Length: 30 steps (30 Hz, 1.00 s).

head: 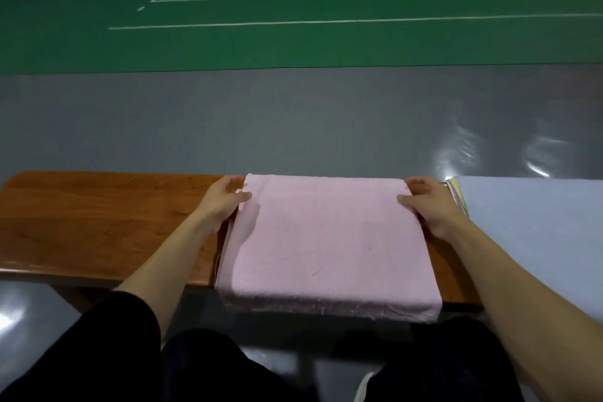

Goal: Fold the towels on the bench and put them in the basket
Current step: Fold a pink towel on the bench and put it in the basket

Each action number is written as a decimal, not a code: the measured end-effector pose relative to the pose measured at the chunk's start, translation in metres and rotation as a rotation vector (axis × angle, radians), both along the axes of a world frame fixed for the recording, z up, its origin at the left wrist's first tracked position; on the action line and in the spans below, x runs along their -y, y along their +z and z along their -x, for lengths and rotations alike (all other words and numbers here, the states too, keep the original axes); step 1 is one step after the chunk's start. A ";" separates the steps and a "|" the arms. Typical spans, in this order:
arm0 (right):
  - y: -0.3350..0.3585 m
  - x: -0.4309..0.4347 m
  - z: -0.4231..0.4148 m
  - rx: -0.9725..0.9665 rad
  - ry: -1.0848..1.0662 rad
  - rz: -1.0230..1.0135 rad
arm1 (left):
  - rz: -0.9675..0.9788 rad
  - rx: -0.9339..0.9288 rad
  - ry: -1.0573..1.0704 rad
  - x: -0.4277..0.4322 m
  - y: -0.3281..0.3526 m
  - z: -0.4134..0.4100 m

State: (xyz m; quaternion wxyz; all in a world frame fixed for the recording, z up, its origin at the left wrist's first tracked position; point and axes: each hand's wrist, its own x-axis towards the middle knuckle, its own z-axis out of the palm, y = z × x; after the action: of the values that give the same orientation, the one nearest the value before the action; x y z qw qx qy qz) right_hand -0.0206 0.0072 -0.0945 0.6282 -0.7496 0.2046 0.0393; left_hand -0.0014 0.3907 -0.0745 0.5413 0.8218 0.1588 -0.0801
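Head view — left hand (225,202), right hand (427,206), each pinching pink towel (326,238) far corners, on bench (98,222).

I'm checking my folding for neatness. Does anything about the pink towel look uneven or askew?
Yes. Along the left edge of the pink towel, a lower layer sticks out past the top one, so the fold is not lined up. Its near edge also hangs over the front of the bench.
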 end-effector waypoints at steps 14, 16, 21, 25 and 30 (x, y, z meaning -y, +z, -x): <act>0.025 0.006 -0.013 0.212 -0.003 0.241 | 0.215 0.048 0.001 -0.007 0.016 -0.014; 0.045 0.007 0.005 0.289 -0.030 0.166 | 0.298 0.069 0.010 -0.011 0.030 0.007; 0.043 0.008 0.063 0.269 0.011 0.124 | 0.197 0.006 -0.066 -0.029 0.023 0.065; 0.014 0.003 0.079 -0.007 0.169 0.374 | -0.207 -0.072 -0.158 -0.027 0.000 0.077; 0.021 -0.006 0.055 0.002 0.124 0.569 | -0.362 -0.012 -0.148 -0.017 0.007 0.057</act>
State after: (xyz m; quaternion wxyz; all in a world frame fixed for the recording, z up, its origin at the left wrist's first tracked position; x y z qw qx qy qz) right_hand -0.0758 0.0133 -0.0738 0.3891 -0.9069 0.1606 0.0178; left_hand -0.0586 0.4081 -0.0679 0.3762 0.9148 0.1127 -0.0947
